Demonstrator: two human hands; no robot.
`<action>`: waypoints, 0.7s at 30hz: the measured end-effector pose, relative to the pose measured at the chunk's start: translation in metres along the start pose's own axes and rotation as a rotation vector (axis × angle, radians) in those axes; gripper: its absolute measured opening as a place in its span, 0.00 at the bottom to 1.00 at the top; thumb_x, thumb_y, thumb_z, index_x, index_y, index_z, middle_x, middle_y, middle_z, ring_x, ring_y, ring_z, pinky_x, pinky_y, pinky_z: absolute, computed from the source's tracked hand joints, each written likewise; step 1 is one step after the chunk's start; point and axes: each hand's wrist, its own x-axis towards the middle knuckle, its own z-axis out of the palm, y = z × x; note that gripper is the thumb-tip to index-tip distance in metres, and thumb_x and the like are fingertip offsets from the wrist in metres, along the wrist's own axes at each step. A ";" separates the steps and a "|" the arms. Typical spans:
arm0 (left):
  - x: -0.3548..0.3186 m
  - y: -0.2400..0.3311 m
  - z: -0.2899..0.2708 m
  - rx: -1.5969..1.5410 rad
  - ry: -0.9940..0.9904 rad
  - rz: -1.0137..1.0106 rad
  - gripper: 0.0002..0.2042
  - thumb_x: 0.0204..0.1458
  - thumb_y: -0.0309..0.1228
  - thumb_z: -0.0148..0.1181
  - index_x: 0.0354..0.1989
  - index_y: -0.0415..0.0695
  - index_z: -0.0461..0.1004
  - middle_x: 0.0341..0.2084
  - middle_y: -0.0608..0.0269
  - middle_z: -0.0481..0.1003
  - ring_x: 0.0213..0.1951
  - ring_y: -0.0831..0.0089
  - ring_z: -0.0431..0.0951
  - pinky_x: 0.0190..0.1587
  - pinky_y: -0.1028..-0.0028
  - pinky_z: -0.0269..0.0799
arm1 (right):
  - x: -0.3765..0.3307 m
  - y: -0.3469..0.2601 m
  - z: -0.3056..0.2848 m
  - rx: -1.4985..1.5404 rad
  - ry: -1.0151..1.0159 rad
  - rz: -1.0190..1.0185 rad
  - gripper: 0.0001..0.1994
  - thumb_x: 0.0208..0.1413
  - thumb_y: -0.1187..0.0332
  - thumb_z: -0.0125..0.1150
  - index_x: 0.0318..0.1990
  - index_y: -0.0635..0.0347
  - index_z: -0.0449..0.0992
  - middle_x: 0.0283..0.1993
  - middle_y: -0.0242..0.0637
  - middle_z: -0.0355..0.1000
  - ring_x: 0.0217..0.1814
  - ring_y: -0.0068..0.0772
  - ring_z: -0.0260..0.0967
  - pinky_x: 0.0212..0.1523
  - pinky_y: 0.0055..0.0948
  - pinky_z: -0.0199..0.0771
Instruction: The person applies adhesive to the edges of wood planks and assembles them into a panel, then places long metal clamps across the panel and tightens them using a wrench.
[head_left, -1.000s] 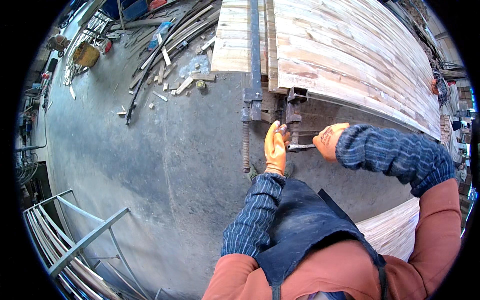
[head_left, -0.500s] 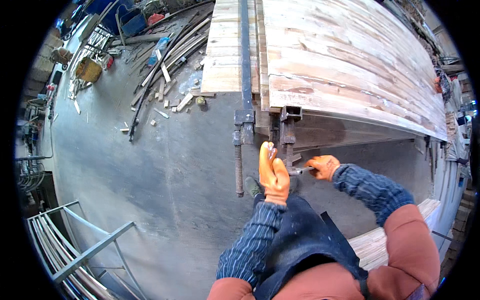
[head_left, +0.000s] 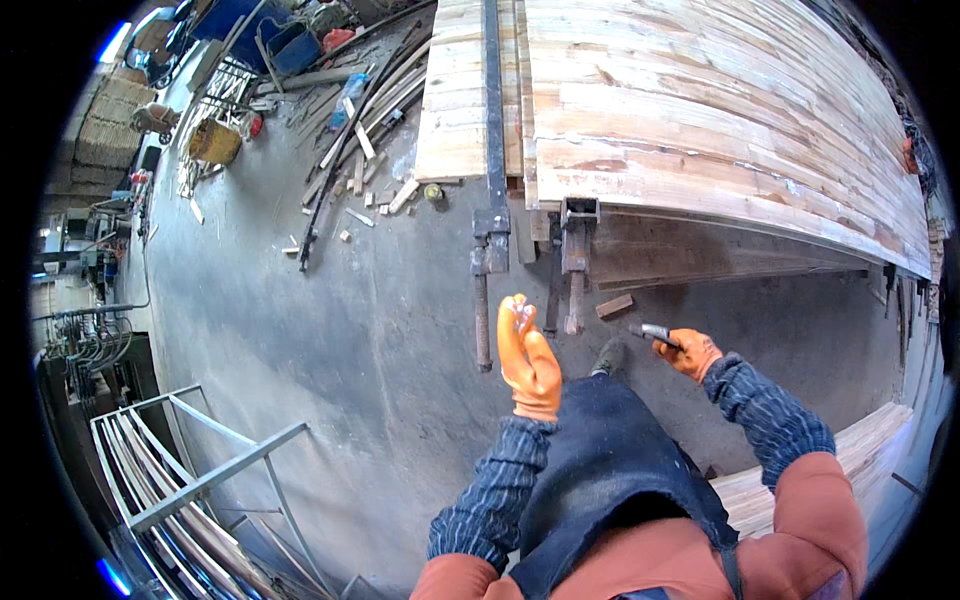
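Note:
My right hand [head_left: 688, 354], in an orange glove, is closed around a metal wrench [head_left: 655, 333] with a round silver end. The wrench stands apart from the clamp screw [head_left: 575, 300] under the front edge of the wooden panel [head_left: 700, 120]. My left hand [head_left: 530, 370], also gloved in orange, is raised with its fingers stretched upward and the thumb apart. A whitish, shiny patch shows at its fingertips; what it is I cannot make out. Left of that hand hangs another clamp screw [head_left: 483, 325], on the end of a long dark clamp bar [head_left: 493, 120].
A small wood block [head_left: 615, 307] lies on the floor below the panel. Wood offcuts [head_left: 400, 195] and long strips are scattered at the far left, near a yellow bucket [head_left: 214, 142]. A metal rack [head_left: 220, 475] stands at near left; boards [head_left: 840, 450] lie at near right.
My right hand has drawn the wrench off the clamp screw, moving right and nearer. My left hand has shifted slightly left, away from the screw. The view has turned a little.

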 end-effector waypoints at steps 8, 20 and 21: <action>0.014 0.006 -0.009 -0.041 0.014 0.018 0.25 0.66 0.33 0.44 0.71 0.40 0.58 0.60 0.52 0.72 0.56 0.61 0.76 0.53 0.68 0.71 | 0.019 -0.191 -0.111 -0.725 -0.338 0.087 0.14 0.62 0.57 0.55 0.47 0.55 0.76 0.37 0.46 0.80 0.42 0.50 0.79 0.43 0.46 0.77; 0.025 0.000 -0.046 -0.099 0.070 -0.004 0.25 0.66 0.35 0.45 0.70 0.41 0.58 0.59 0.54 0.72 0.52 0.65 0.77 0.51 0.69 0.72 | 0.093 -0.314 -0.073 -1.369 -0.710 0.233 0.13 0.51 0.64 0.65 0.44 0.57 0.85 0.42 0.38 0.82 0.46 0.38 0.80 0.39 0.42 0.81; 0.024 -0.001 -0.044 -0.103 0.065 -0.016 0.25 0.66 0.35 0.45 0.70 0.41 0.58 0.58 0.54 0.72 0.52 0.65 0.77 0.51 0.69 0.72 | 0.096 -0.326 -0.072 -1.382 -0.766 0.304 0.15 0.52 0.64 0.64 0.46 0.58 0.85 0.46 0.40 0.82 0.49 0.42 0.81 0.43 0.46 0.82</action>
